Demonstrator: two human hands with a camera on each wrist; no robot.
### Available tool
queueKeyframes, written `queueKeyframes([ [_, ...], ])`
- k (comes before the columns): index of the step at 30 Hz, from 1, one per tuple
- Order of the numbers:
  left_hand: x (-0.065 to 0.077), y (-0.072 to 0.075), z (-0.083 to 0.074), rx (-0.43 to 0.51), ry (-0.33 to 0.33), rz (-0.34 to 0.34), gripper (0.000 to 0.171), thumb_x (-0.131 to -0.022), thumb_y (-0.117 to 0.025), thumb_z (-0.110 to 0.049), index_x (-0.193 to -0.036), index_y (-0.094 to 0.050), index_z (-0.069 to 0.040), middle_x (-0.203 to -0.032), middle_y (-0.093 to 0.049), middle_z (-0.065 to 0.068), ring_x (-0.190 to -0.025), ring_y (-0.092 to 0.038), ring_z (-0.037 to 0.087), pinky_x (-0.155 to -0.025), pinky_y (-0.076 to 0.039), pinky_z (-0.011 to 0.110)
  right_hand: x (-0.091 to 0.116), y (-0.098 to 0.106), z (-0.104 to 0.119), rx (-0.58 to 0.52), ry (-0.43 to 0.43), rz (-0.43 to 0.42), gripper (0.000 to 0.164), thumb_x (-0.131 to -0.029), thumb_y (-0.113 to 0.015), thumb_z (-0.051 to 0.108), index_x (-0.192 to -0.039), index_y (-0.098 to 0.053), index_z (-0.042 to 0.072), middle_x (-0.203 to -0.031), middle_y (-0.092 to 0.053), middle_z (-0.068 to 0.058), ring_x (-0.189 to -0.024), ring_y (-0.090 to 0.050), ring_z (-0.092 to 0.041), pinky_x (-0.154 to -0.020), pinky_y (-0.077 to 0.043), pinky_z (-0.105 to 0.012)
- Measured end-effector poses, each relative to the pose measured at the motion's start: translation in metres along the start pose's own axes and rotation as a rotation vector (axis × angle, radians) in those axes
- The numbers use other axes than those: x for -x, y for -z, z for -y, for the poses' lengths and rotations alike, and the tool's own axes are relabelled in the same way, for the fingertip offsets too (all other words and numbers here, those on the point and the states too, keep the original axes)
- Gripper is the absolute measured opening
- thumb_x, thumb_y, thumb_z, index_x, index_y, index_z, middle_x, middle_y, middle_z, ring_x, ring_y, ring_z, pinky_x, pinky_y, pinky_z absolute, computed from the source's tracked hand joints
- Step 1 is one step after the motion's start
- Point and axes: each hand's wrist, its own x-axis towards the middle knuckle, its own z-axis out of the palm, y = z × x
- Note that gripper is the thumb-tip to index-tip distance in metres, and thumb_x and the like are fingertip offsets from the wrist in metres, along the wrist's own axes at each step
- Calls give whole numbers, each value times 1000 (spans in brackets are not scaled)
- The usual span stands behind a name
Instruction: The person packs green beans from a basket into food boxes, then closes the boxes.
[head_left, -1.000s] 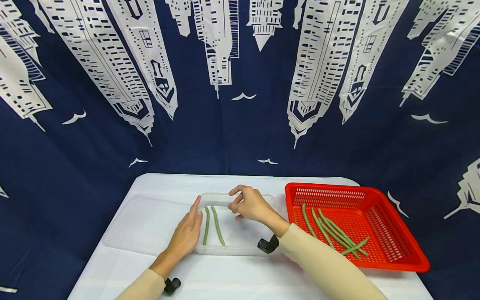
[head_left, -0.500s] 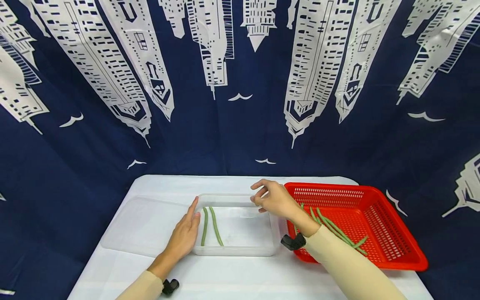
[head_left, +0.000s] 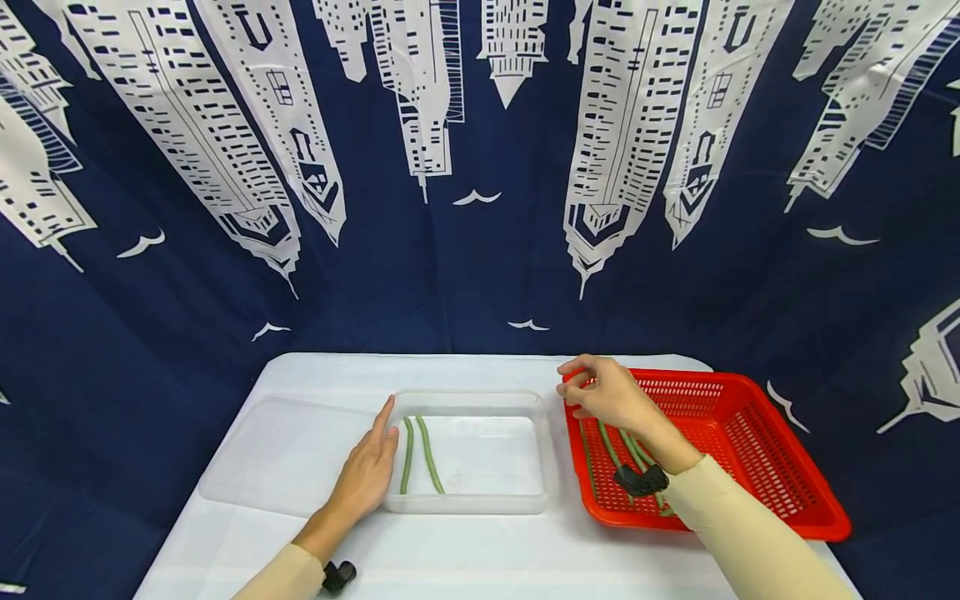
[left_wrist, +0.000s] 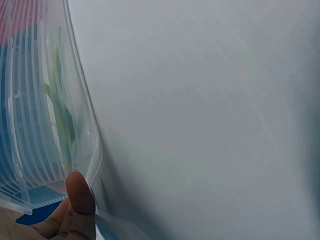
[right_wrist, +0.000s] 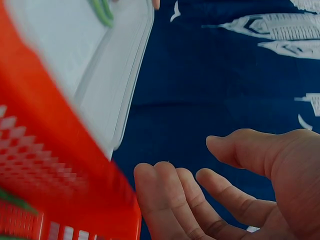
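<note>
Two green beans (head_left: 428, 454) lie lengthwise at the left side of a clear plastic container (head_left: 487, 503). My left hand (head_left: 367, 471) rests along the container's left wall with straight fingers; the left wrist view shows its thumb (left_wrist: 80, 195) right against the ribbed side. Over the left rim of a red basket (head_left: 750, 517) hovers my right hand (head_left: 611, 396), its fingers loosely bent and apart from the thumb. Nothing sits between them in the right wrist view, where the hand (right_wrist: 225, 190) is beside the basket edge. Several more green beans (head_left: 607, 446) lie in the basket, partly hidden by my right wrist.
A clear flat lid (head_left: 277, 454) lies on the white table (head_left: 435, 558) to the left of the container. The basket stands close to the container's right side. Behind the table hangs a dark blue cloth (head_left: 450, 267) with white buildings printed on it.
My right hand has moved right, from above the container to over the basket's left rim. The left hand stays at the container's wall, and the two beans lie as before.
</note>
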Motion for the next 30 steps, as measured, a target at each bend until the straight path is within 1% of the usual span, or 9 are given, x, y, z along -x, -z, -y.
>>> queueKeyframes([
  [2, 0, 0, 1, 0, 6, 0, 62, -129, -32, -44, -189, -22, -32, -185, -45, 23, -170, -45, 52, -138, -35, 76, 3, 7, -5, 17, -7, -3, 38, -108, -77, 9, -142, -72, -8, -115, -85, -26, -84, -86, -25, -76, -74, -38],
  [6, -1, 0, 2, 5, -3, -1, 62, -129, -32, -45, -189, -21, -33, -186, -44, 21, -171, -45, 50, -138, -35, 75, 7, 19, -15, 69, -23, -12, 40, -110, -78, 13, -143, -71, -9, -111, -85, -22, -77, -82, -18, -71, -72, -32],
  [12, 0, 1, 2, 12, -10, -1, 62, -129, -31, -44, -189, -21, -32, -187, -42, 19, -171, -44, 50, -139, -34, 76, 8, 27, -31, 91, -64, -4, 43, -111, -78, 13, -145, -69, -11, -103, -84, -17, -72, -80, -17, -70, -71, -32],
  [14, 0, 1, 2, 11, -11, -1, 62, -129, -31, -44, -189, -21, -31, -187, -41, 19, -171, -44, 51, -139, -34, 76, 8, 27, -37, 85, -79, 4, 43, -110, -79, 12, -145, -69, -11, -102, -84, -16, -71, -79, -17, -69, -71, -33],
  [17, 0, 1, 2, 11, -11, -7, 62, -129, -32, -43, -189, -23, -29, -187, -42, 20, -171, -44, 51, -138, -35, 77, 7, 25, -46, 61, -88, 43, 43, -110, -77, 8, -146, -68, -14, -104, -83, -19, -74, -78, -19, -69, -72, -37],
  [21, -1, 0, 3, 8, -7, -6, 62, -129, -32, -45, -188, -23, -30, -186, -43, 20, -170, -44, 52, -137, -35, 78, 8, 22, -57, 26, -117, 97, 41, -108, -74, 3, -144, -66, -16, -109, -84, -22, -80, -75, -22, -70, -72, -39],
  [23, -1, -1, 3, 5, -7, -4, 62, -129, -31, -46, -188, -23, -30, -186, -44, 21, -170, -45, 53, -136, -35, 79, 9, 20, -61, 24, -133, 113, 40, -107, -74, 1, -143, -67, -15, -108, -84, -22, -81, -74, -22, -69, -72, -40],
  [27, -1, -2, 5, 1, 9, -1, 61, -129, -32, -43, -189, -22, -31, -186, -44, 21, -170, -44, 53, -137, -34, 79, 8, 14, -67, 30, -146, 143, 39, -105, -76, -1, -141, -67, -15, -107, -85, -24, -81, -75, -21, -67, -73, -42],
  [30, -2, -2, 6, 4, 23, 6, 61, -129, -32, -43, -189, -21, -34, -186, -43, 20, -171, -44, 53, -138, -33, 79, 8, 9, -71, 27, -164, 177, 39, -103, -74, -6, -140, -66, -16, -108, -85, -25, -86, -78, -21, -66, -73, -45],
])
